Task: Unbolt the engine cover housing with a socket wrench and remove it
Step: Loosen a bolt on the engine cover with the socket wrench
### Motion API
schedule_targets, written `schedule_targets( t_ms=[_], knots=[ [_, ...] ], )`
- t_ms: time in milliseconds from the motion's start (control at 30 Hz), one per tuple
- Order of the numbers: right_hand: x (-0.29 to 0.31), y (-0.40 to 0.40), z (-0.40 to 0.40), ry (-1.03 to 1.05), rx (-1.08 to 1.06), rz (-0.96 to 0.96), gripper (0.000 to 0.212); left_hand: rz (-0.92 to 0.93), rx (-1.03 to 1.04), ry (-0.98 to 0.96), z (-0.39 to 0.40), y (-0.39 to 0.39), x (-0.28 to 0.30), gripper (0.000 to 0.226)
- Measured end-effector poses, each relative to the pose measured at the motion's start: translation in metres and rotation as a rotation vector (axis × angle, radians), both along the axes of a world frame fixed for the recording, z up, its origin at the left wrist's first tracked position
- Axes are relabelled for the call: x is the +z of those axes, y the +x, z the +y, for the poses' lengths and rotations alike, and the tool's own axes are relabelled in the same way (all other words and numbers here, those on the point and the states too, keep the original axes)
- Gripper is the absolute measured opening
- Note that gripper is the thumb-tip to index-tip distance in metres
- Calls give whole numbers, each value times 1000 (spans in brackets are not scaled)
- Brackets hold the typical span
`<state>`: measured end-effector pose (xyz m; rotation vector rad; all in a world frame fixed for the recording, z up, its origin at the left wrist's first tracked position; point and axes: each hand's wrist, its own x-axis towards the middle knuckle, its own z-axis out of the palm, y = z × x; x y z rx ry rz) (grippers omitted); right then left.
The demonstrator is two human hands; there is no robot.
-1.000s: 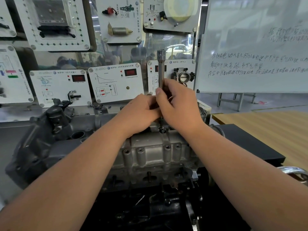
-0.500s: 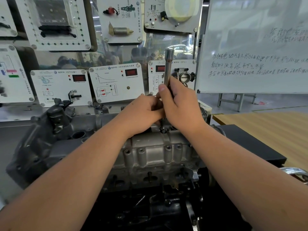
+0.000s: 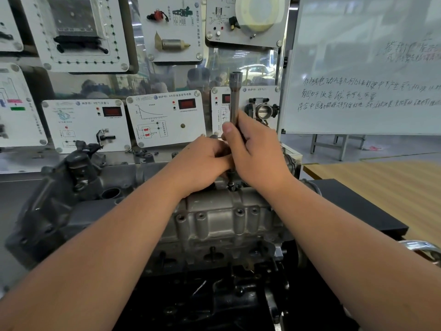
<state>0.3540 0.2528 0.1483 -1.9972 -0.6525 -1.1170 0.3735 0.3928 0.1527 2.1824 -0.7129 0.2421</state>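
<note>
A grey cast engine cover housing [image 3: 222,218] sits on top of the engine block in the middle of the view, with several bolt holes along its front. A long metal socket wrench shaft [image 3: 235,96] stands upright on a bolt [image 3: 231,185] at the housing's far edge. My right hand [image 3: 257,151] grips the shaft at its middle, thumb pointing up along it. My left hand [image 3: 202,161] curls round the shaft's lower part, just left of the right hand. The shaft's lower section is hidden by both hands.
White training panels [image 3: 164,118] with gauges and a throttle body [image 3: 262,111] stand right behind the engine. A whiteboard [image 3: 365,68] stands at the right. A wooden table [image 3: 381,187] lies right of the black stand [image 3: 353,211]. A dark engine end casing [image 3: 59,192] is at left.
The wrench shaft's top swung slightly right and then back toward upright. My right hand shifted its hold on the shaft, thumb now higher. My left hand stayed in place.
</note>
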Motion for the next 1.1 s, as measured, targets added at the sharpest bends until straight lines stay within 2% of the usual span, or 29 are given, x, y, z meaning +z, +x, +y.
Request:
schedule_targets(
  t_ms=[100, 200, 333, 433, 500, 567, 633, 700, 733, 800, 933, 1067, 1100],
  knots=[
    [1, -1, 2, 26, 19, -20, 9, -30, -9, 4, 1, 2, 0, 12],
    [1, -1, 2, 76, -3, -37, 22, -47, -24, 15, 0, 2, 0, 20],
    [-1, 2, 1, 18, -95, -114, 20, -21, -5, -30, -1, 4, -1, 10],
    [-1, 1, 3, 14, -67, -109, 26, -13, 32, -85, 0, 5, -3, 24],
    [-1, 3, 2, 33, -59, -56, 25, -11, 13, -75, 1, 6, -4, 18],
    [1, 3, 2, 28, -54, -32, 21, -16, -9, -65, 2, 6, -4, 9],
    [1, 1, 2, 20, -17, -37, 3, -19, -32, -65, 2, 6, -2, 12],
    [0, -1, 3, 53, 0, -39, 26, -27, -37, -61, 1, 5, -2, 17],
    [0, 0, 3, 69, -7, -46, 28, -29, -42, -64, 1, 4, -1, 17],
    [-1, 1, 2, 39, -42, -81, 15, -21, -30, -82, 0, 2, -1, 11],
    [-2, 4, 1, 19, -69, -62, 26, -15, 2, -42, -1, 2, -1, 22],
    [0, 0, 2, 27, -12, -42, 9, -44, -22, -15, 1, 0, -1, 13],
    [-1, -1, 3, 55, 3, -30, 23, -58, -26, -13, 1, 0, 0, 19]
  ],
)
